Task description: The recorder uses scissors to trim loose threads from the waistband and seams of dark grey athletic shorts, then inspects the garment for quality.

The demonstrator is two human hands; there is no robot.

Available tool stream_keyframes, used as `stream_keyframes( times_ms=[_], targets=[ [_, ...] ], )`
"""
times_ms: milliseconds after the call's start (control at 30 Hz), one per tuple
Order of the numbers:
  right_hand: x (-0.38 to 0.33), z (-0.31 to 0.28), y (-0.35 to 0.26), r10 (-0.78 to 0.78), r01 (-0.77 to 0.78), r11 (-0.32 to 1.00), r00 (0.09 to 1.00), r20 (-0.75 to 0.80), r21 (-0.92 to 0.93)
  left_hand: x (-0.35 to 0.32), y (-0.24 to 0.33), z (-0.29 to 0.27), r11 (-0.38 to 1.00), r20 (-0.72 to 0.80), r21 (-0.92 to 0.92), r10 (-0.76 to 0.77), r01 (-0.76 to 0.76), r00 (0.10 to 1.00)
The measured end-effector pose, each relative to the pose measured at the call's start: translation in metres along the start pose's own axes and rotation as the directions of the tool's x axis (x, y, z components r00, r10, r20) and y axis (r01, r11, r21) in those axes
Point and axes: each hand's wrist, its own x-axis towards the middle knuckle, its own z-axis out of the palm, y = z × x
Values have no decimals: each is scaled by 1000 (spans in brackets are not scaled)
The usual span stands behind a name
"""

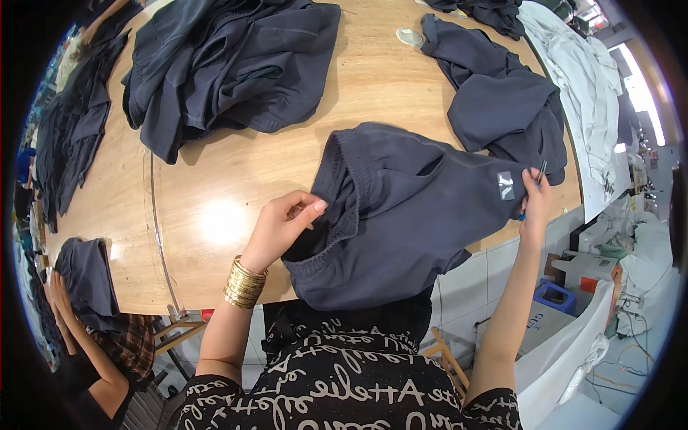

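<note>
Here I have one dark garment [423, 204] opened out along the near edge of the surface [387, 89], left hand [281, 226] pinching its waistband [352, 161], right hand [534, 203] pinching its leg end plus a metal-tipped tool [542, 168], this piece seemingly unfinished, the heap [236, 75] beyond done or waiting, I can't tell.

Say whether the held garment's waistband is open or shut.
Open: beside the left hand, the waistband gapes, showing the inside of the dark garment.
</note>
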Motion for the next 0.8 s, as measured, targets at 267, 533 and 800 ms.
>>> stream_keyframes(
  times_ms=[267,533,800],
  targets=[
    [-13,-23,15,83,-84,996,996,19,16,24,22,16,982,-40,-141,119,-123,992],
    [-29,-20,-3,118,-113,993,979,168,-42,39,24,34,918,176,-381,-47,112,983],
    [-38,-37,-14,69,-78,996,983,170,46,42,26,34,792,195,-592,-38,149,980]
  ],
)
